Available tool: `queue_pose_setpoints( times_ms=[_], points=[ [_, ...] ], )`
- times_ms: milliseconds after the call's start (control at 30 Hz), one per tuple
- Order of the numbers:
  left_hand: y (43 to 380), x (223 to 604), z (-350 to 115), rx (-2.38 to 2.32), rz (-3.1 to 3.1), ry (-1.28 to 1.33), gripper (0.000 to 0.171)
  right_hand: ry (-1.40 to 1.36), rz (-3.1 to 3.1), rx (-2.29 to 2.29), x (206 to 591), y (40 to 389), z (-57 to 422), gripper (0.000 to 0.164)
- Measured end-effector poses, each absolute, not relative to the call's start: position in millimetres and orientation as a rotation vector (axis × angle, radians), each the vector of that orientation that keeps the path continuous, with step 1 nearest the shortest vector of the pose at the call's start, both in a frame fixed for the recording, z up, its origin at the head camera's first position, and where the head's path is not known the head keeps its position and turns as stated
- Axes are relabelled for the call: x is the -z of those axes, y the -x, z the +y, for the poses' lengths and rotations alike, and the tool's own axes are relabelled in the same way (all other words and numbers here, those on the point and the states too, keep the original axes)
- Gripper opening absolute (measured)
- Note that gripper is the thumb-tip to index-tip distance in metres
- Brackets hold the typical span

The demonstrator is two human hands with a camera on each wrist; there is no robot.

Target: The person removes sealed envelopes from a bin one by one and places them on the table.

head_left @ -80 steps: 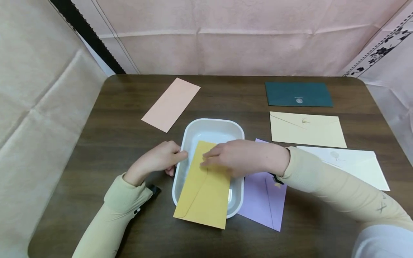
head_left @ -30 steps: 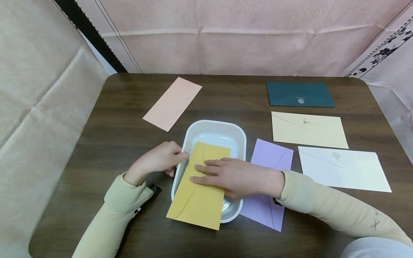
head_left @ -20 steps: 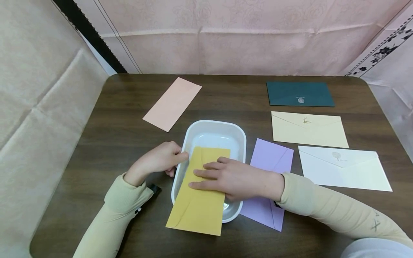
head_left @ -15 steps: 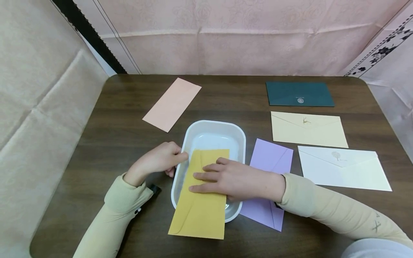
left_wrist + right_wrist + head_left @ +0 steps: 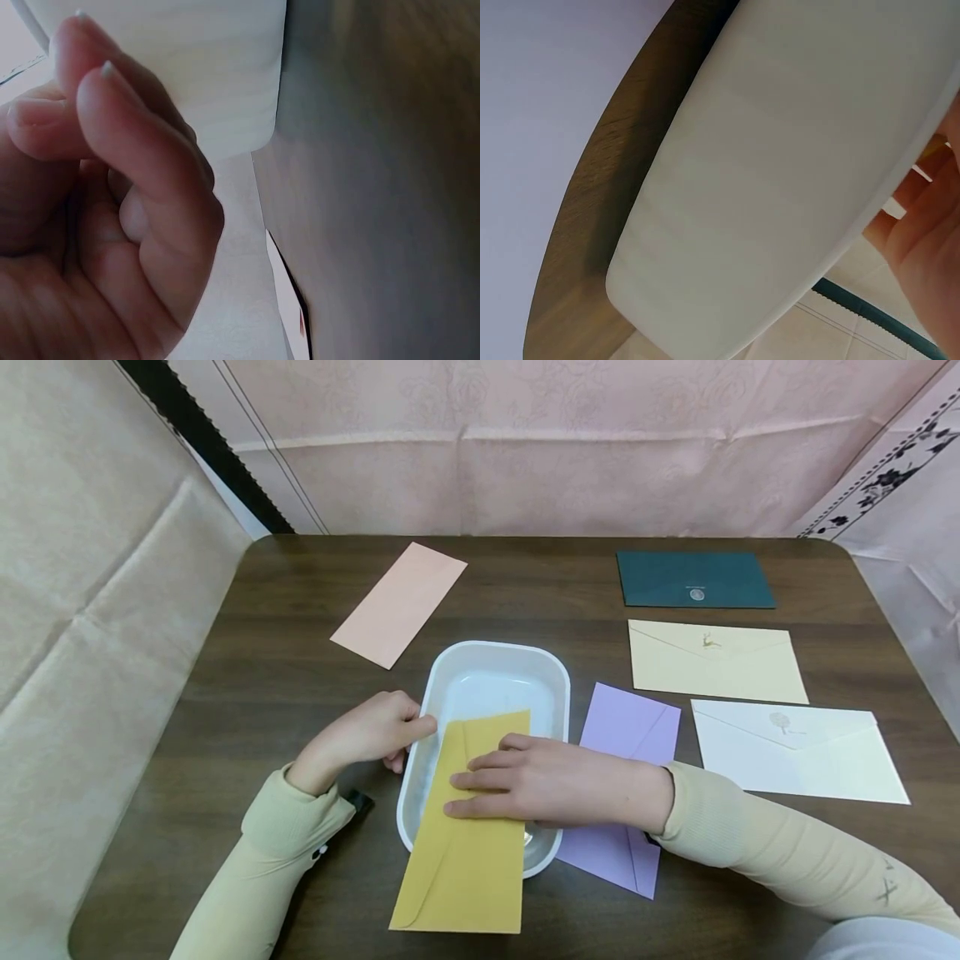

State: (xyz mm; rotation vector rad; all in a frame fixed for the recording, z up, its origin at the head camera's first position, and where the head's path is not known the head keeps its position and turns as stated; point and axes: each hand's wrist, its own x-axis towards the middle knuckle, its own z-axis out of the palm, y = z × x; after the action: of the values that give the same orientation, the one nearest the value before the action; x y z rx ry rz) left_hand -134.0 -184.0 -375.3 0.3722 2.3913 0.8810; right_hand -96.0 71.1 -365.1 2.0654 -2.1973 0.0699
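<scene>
A yellow envelope (image 5: 461,877) lies slantwise in a white plastic basin (image 5: 551,693), its lower part sticking out over the near rim. My right hand (image 5: 540,781) rests on the envelope, fingers laid across its upper half; the thumb is hidden in the head view. In the right wrist view the fingers (image 5: 922,202) reach over the basin's rim. My left hand (image 5: 371,727) pinches the basin's left rim, thumb on top and the other fingers curled outside. The left wrist view shows those curled fingers (image 5: 142,142) beside the basin wall (image 5: 232,82).
A purple envelope (image 5: 630,727) lies right of the basin, partly under my right forearm. Further right are white (image 5: 810,760), cream (image 5: 712,664) and dark teal (image 5: 690,578) envelopes. A pink envelope (image 5: 401,606) lies at the back left of the wooden table (image 5: 225,735).
The yellow envelope has slid toward the near side, further out over the basin's rim, and turned straighter. My right hand has moved down with it. My left hand has stayed at the rim.
</scene>
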Motion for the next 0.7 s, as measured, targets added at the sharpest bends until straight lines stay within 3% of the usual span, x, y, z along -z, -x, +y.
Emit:
queue_pose_setpoints(
  times_ms=[267,700],
  points=[
    [133.9,375.1,-184.1,-0.874,2.393,-0.375,0.038,-2.070,-2.042,-0.123,362.6,95.8,68.6,0.044],
    [133.6,375.6,-183.9,-0.897,2.390,-0.373,0.038,-2.011,-1.930,-0.142,351.8,91.4,71.3,0.042]
  ],
)
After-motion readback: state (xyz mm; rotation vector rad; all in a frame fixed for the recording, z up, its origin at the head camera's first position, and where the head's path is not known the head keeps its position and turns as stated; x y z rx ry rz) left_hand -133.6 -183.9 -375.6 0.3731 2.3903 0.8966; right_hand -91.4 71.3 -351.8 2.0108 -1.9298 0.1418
